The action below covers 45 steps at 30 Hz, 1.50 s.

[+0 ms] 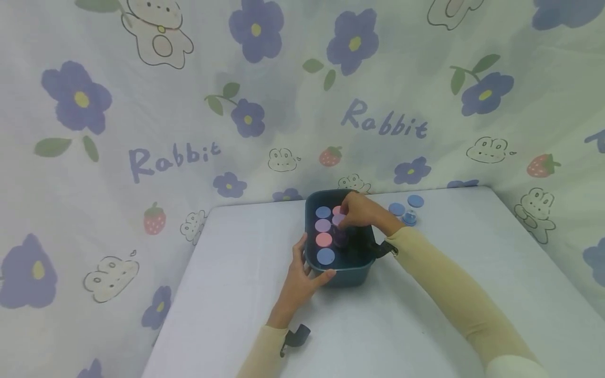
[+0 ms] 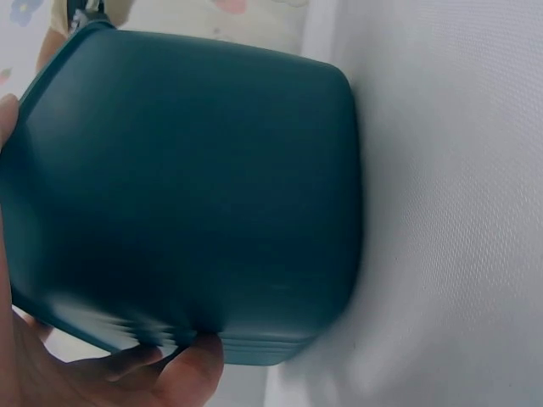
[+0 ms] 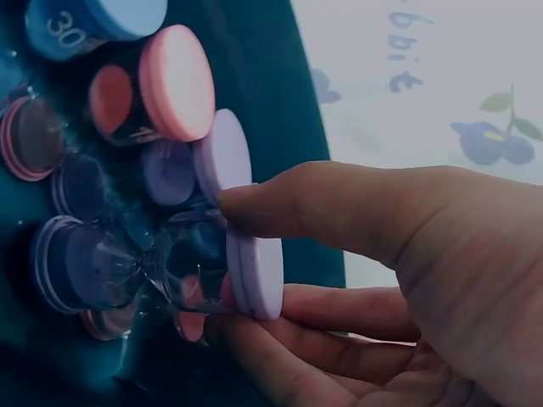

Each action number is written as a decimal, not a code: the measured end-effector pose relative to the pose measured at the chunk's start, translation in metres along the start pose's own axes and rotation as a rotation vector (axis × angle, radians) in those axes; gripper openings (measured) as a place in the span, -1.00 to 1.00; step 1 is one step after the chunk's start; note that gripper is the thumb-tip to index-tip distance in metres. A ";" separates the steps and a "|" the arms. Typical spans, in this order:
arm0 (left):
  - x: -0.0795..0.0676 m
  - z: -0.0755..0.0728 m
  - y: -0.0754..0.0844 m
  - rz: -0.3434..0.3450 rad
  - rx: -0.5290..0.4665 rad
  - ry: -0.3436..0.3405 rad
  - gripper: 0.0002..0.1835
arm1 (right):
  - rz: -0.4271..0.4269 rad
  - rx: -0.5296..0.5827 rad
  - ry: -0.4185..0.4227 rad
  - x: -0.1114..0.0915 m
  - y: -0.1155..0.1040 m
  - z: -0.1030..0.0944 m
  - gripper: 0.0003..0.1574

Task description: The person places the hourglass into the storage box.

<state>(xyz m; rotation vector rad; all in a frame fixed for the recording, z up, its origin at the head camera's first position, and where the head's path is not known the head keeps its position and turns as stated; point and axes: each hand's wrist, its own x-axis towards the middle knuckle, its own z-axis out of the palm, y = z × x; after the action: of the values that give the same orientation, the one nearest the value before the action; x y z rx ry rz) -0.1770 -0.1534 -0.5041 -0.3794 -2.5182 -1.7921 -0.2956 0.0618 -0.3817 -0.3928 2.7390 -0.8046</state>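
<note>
And here you are over the teal bin (image 1: pixel 344 277), your right hand (image 1: pixel 363 211) pinching the top cap of a purple-capped hourglass (image 3: pixel 191 254) between thumb and fingers, that piece standing inside the bin among its neighbours! Your left hand (image 1: pixel 299 283) grips the bin's near left corner, thumb by the front rim, fingers curled against the side wall. Watch this: another purple cap (image 3: pixel 222 157) sits just beside your thumb, so a sideways nudge could tip that one into the pink-capped hourglass (image 3: pixel 178 85). The cap looks smooth, so a loose pinch might let it slip, and the glass could knock its neighbours. Mind the black wrist mount (image 1: pixel 385 249) too, close by the bin's right rim; dip your wrist and it may catch. If your left grip slackens, a bump could shift the whole bin.

Now the murky parts: your right hand covers some of the bin's far right, and shadow swallows its floor, so you can't tell whether the held piece touches bottom. A "30" reads on the blue-capped hourglass (image 3: pixel 93 25), cut by the frame edge, while the pink one's marking is mostly lost
</note>
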 end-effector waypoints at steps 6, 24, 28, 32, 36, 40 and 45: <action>-0.001 0.001 0.002 0.001 0.001 0.004 0.16 | 0.002 -0.036 -0.021 0.004 0.002 0.003 -0.50; -0.002 0.000 0.004 -0.001 0.009 0.006 0.16 | -0.006 -0.091 -0.035 0.006 -0.001 0.007 -0.53; -0.002 0.000 0.004 -0.005 0.004 0.004 0.16 | -0.001 -0.099 -0.048 0.006 -0.002 0.010 -0.48; -0.002 0.000 0.004 -0.008 0.005 0.001 0.17 | -0.010 -0.106 -0.043 0.006 -0.001 0.011 -0.49; -0.002 0.000 0.004 -0.009 0.006 0.001 0.17 | -0.025 -0.106 -0.019 0.006 0.000 0.012 -0.48; -0.002 -0.001 0.004 -0.007 0.002 -0.001 0.17 | -0.038 -0.101 0.006 0.005 0.001 0.014 -0.46; -0.003 -0.001 0.004 -0.006 -0.006 -0.004 0.16 | -0.050 -0.090 0.014 0.005 0.001 0.015 -0.47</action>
<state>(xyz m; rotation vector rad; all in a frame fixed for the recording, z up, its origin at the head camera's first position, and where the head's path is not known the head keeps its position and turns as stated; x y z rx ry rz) -0.1737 -0.1540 -0.5007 -0.3760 -2.5197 -1.8033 -0.2963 0.0539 -0.3951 -0.4773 2.7956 -0.6995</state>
